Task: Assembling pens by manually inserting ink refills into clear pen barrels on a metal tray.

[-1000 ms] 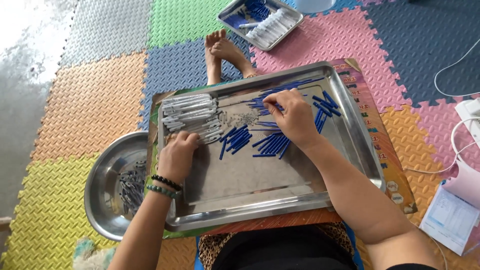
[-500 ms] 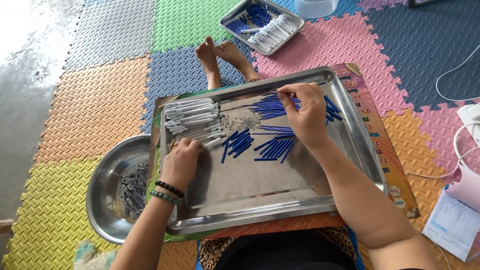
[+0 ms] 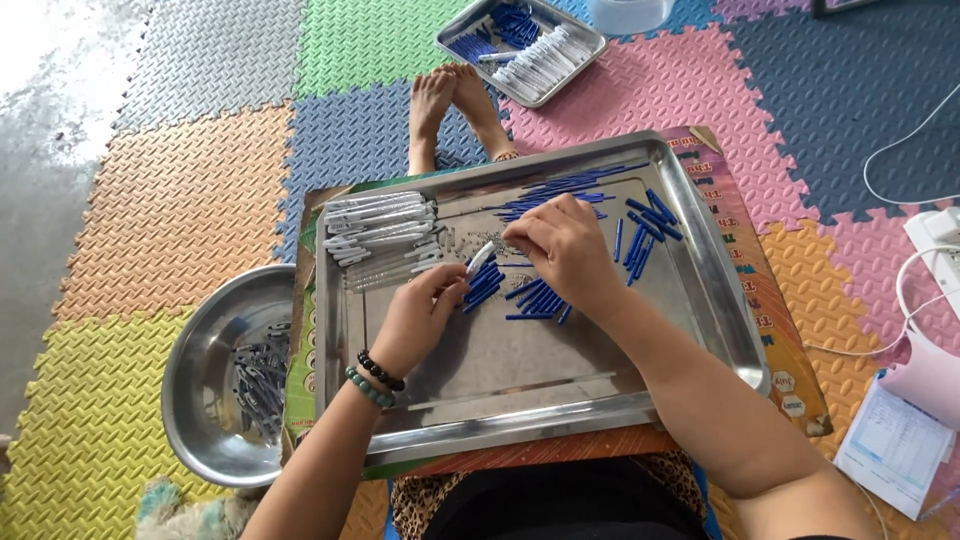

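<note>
A large steel tray [image 3: 700, 300] rests across the person's lap, keeping loose parts within reach. Beside it, a round steel bowl [image 3: 200, 400] holds dark pieces. The left hand [image 3: 420, 315] and right hand [image 3: 560, 250] meet over blue tubes [image 3: 535, 298], both grips pinched narrow on one white barrel [image 3: 481, 257].

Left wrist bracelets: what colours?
In the head view, the left hand wears two beaded bracelets: one black, one green.

small grey parts in the round bowl [image 3: 200, 400] too small to tell.
</note>
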